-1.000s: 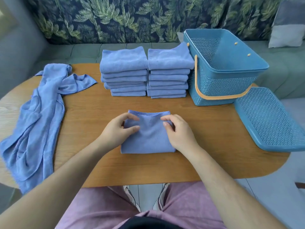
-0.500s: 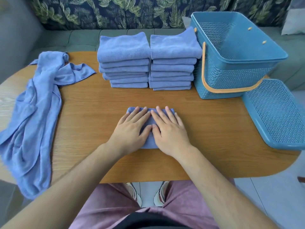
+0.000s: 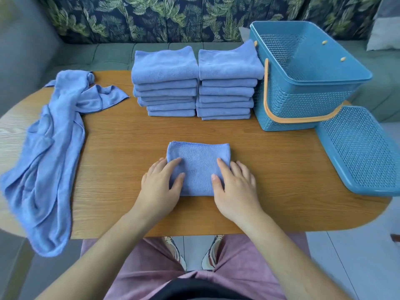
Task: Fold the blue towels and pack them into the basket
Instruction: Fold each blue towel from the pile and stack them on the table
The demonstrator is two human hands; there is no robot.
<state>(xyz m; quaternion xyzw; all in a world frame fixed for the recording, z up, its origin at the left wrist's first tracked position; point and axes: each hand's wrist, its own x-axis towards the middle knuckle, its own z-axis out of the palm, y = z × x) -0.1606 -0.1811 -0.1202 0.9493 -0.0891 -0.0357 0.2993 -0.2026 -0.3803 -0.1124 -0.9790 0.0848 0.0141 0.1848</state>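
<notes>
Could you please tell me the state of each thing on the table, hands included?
Front towel: folded, flat under both hands.
Left hand: open, pressing it.
Right hand: open, pressing it.
Left stack: folded, unpacked.
Right stack: folded, unpacked.
Loose towels: unfolded, crumpled, overhanging table edge.
Basket: upright, uncovered, handle down.
Lid: off, lying beside basket.

No readable text in view.
The folded towel (image 3: 198, 161), towel stacks (image 3: 164, 68), basket (image 3: 303, 100) and lid (image 3: 363, 152) are plain blue; the sofa back (image 3: 151, 18) bears only a leaf print.
</notes>
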